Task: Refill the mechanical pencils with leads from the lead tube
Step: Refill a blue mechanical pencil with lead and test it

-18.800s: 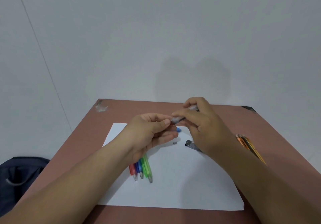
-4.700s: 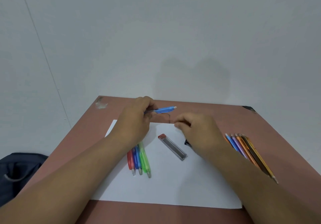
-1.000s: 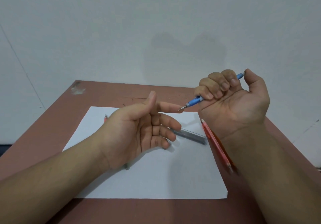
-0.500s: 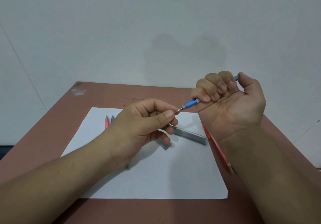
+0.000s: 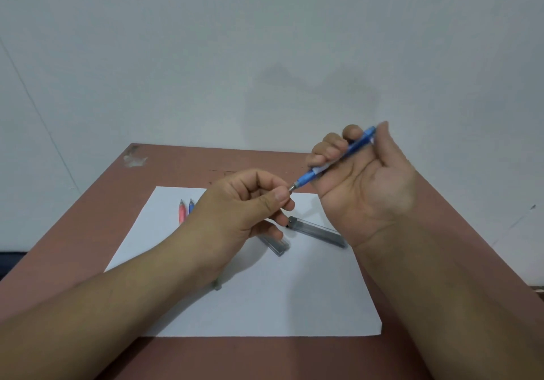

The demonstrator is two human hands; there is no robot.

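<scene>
At the left of the white sheet of paper (image 5: 265, 300), which I take to be laid over the reddish-brown table (image 5: 97, 226) so thin dark leads would show against it, the tips of a red mechanical pencil (image 5: 182, 213) and a darker blue mechanical pencil (image 5: 191, 206) stick out from behind my wrist, parked side by side, waiting I judge for their turn.

My left hand (image 5: 235, 217) hovers above the sheet, forearm coming in from the lower left, back of the hand toward me. Thumb and forefinger are pressed together right at the metal tip of the blue plastic mechanical pencil (image 5: 335, 160); the other fingers curl loosely beneath. I suppose I am feeding or pushing a lead at the nose, but the lead itself is too fine for me to make out.

Below those fingers lie two grey translucent lead tubes on the paper: a shorter-looking one (image 5: 275, 243) partly hidden under my hand, and a longer one (image 5: 318, 231) just beside my right wrist, both close so a lead is within reach.

My right hand (image 5: 365, 182) is raised, palm toward me, fingers wrapped round the blue barrel and the thumb up at its cap end, presumably ready to click. The pencil slants down-left, aiming its tip at my left fingertips.
</scene>
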